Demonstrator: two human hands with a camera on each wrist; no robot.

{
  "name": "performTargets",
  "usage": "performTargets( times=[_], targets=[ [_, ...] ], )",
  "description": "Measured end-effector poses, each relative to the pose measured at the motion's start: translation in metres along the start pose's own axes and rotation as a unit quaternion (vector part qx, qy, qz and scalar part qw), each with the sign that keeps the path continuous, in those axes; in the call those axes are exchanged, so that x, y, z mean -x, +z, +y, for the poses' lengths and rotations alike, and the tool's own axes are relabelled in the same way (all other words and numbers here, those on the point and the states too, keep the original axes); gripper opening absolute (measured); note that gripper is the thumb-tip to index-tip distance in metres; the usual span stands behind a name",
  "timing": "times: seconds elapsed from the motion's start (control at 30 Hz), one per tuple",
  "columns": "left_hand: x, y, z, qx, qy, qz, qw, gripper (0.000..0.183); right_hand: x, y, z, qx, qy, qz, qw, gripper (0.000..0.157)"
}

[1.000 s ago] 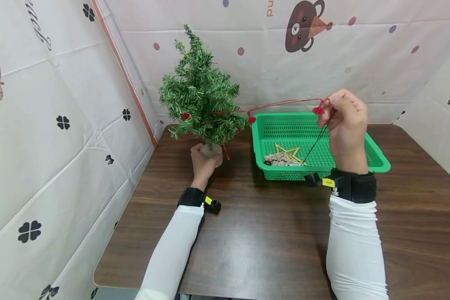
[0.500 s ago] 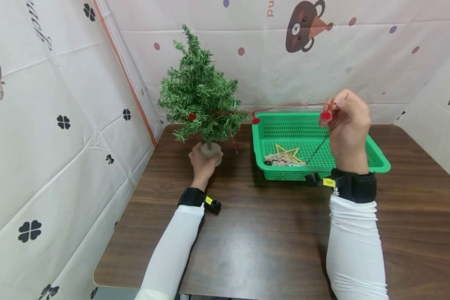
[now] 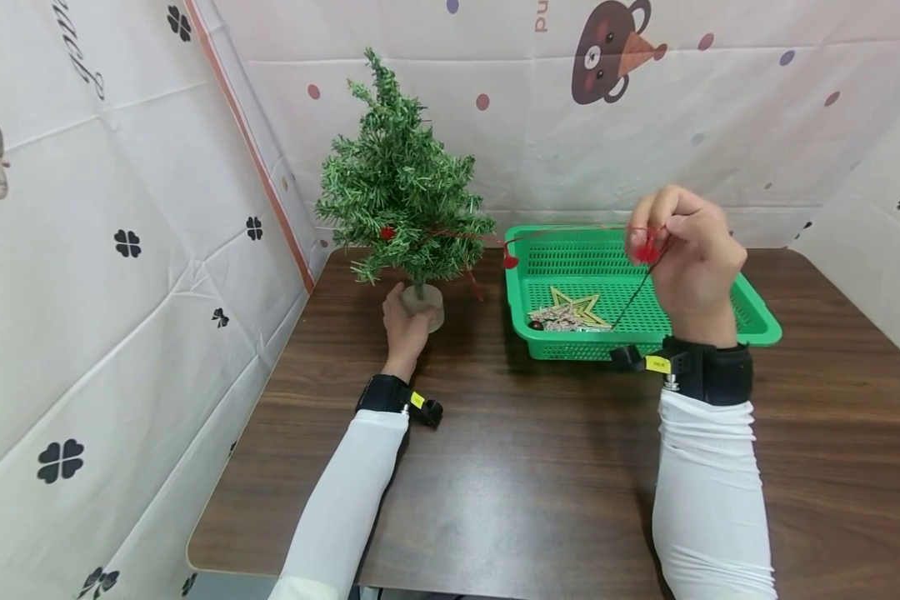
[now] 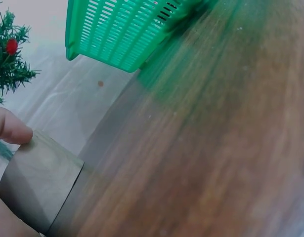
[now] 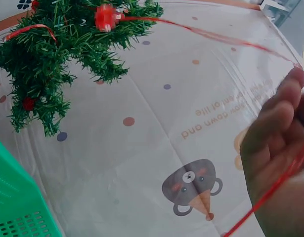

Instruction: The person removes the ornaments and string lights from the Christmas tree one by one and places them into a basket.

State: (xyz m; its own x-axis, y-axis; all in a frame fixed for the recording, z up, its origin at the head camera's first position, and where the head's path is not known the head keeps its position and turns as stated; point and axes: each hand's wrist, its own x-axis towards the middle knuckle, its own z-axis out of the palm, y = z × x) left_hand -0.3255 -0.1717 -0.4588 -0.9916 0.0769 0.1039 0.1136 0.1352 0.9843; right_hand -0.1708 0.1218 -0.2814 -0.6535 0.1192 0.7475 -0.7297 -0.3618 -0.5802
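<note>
A small green artificial Christmas tree (image 3: 405, 183) stands upright at the table's back left. My left hand (image 3: 405, 332) grips its round pale base (image 3: 424, 307); in the left wrist view, thumb and fingers lie around the base (image 4: 45, 173). A thin red string garland (image 3: 562, 228) runs from the lower branches to my right hand (image 3: 690, 258), which pinches it in the air over the green basket. One red ornament (image 3: 510, 261) hangs from the string near the branches, and another red piece (image 3: 647, 252) is at the right fingertips. From that hand a darker strand (image 3: 633, 302) drops into the basket.
The green basket (image 3: 570, 347) stands right of the tree. In it lie a gold star (image 3: 581, 307), a pinkish patterned piece (image 3: 558, 317) and a small dark ball (image 3: 536, 325). White printed cloth (image 3: 525, 142) hangs behind the wooden table (image 3: 525, 467).
My right hand has lowered a little, and the garland has dropped with it. The tree has turned slightly, its red ornament shifting right. My left hand has stayed at the base.
</note>
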Motion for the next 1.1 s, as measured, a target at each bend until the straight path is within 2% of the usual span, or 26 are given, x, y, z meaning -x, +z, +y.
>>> performTargets(
  times=[0.13, 0.23, 0.33, 0.5, 0.63, 0.73, 0.9, 1.1],
  targets=[
    [0.0002, -0.0001, 0.0001, 0.0, -0.003, 0.0, 1.0, 0.077, 0.0023, -0.003, 0.0011, -0.025, 0.032, -0.103, 0.994, 0.029],
    [0.0002, 0.0001, 0.0002, -0.006, -0.007, 0.0, 1.0, 0.076, 0.0036, -0.0033, 0.0023, -0.024, 0.045, -0.137, 0.989, 0.028],
    [0.0001, 0.0006, 0.0005, -0.011, -0.011, 0.002, 0.9999, 0.075, 0.0035, -0.0031, 0.0025, -0.017, 0.037, -0.122, 0.992, 0.029],
    [-0.0005, 0.0017, 0.0011, -0.004, -0.01, 0.012, 0.9999, 0.074, 0.0015, -0.005, -0.0006, -0.01, 0.002, -0.052, 0.999, 0.031],
    [-0.0007, 0.0018, 0.001, 0.0, -0.003, 0.017, 0.9998, 0.074, 0.0001, -0.0076, -0.0037, -0.035, -0.017, -0.011, 0.999, 0.031],
    [-0.0006, 0.0008, 0.0004, -0.002, -0.005, 0.017, 0.9998, 0.078, 0.0002, -0.0089, -0.0055, -0.06, -0.016, -0.005, 0.998, 0.031],
    [0.0002, -0.0004, 0.0012, -0.016, -0.011, 0.02, 0.9996, 0.085, 0.0004, -0.0081, -0.0063, -0.063, -0.009, -0.009, 0.998, 0.031],
    [0.0004, 0.0005, 0.0003, -0.017, 0.004, 0.031, 0.9994, 0.083, -0.0002, -0.0086, -0.0055, -0.078, -0.009, -0.017, 0.997, 0.03]
  ],
)
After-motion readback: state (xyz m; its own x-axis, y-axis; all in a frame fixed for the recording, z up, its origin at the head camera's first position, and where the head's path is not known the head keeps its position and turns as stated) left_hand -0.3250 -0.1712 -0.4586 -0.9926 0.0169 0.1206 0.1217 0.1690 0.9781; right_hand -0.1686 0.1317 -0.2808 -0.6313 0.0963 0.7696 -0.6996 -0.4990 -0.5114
